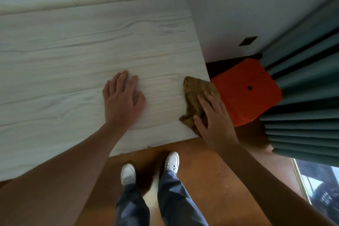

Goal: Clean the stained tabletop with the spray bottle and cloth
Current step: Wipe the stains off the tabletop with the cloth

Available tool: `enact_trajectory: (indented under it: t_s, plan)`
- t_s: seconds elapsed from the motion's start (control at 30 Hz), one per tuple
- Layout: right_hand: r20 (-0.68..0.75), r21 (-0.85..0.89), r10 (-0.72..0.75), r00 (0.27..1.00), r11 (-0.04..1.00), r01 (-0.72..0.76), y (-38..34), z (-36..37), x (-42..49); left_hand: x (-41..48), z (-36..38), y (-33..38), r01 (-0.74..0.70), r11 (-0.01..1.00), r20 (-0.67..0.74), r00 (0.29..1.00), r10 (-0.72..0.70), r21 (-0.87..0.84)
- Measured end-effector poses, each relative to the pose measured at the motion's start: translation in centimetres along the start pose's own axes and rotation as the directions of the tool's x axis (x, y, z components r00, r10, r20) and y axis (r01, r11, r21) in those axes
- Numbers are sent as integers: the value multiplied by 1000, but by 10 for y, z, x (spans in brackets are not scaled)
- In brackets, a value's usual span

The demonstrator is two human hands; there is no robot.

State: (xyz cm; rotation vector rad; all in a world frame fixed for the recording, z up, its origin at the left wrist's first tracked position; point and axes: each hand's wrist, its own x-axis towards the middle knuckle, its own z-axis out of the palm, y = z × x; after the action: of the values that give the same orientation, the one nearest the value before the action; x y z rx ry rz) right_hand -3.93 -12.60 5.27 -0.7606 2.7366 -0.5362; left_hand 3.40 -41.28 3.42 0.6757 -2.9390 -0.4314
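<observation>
Table (77, 57): pale wood-grain top, fills the left and middle of the view, far edge against a white wall (238, 2). Its right near corner sits just above the person's feet. No clear stain visible on the surface from this angle.

Floor (211, 180): brown, smooth, runs under the table's near edge and off to the right.

Curtain (302, 97): dark teal, pleated, hangs at far right, its folds overlapping the right side of the stool.

Stool (245, 91): orange, square seat with a small hole in the middle, just beside the table's right edge, lower than the top.

Legs (165, 198): blue trousers, white shoes (128, 173), standing on the floor at the table's near corner.

Left hand (122, 97): flat on the table, palm down, fingers spread slightly, holding nothing, set left of the cloth and apart from it.

Right hand (213, 119): laid palm down on the cloth at the table's right edge, fingers spread and pressing it to the surface, thumb on the cloth's near side.

Cloth (196, 93): olive-brown, crumpled, lying on the table's right edge near the corner, partly overhanging toward the stool, its near half covered by the right hand.
</observation>
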Motion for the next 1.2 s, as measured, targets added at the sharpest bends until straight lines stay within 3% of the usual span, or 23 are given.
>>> enact_trajectory:
  t_s: [0.2,0.33,0.47,0.77,1.0,1.2]
  plan:
    - [-58,1,107,993,994,-107,-16,14,-45,-14,-24,-13,-20,992,101,994,33,-124]
    - [-69,22,142,987,990,-141,-41,27,-53,-51,-57,-53,-71,993,124,989,82,-89]
    - [-36,-10,92,995,996,-93,-84,47,-67,-94,-92,-127,3,999,119,993,1,-36]
    - [2,-47,57,998,997,-57,-235,119,-82,-173,-150,-331,215,973,106,969,-223,84]
    - [30,-49,-7,1000,999,8,-366,179,-86,-198,-185,-464,246,953,94,960,-265,178]
    - [126,-17,-183,975,982,187,-475,231,-87,-224,-194,-524,232,957,112,961,-254,176]
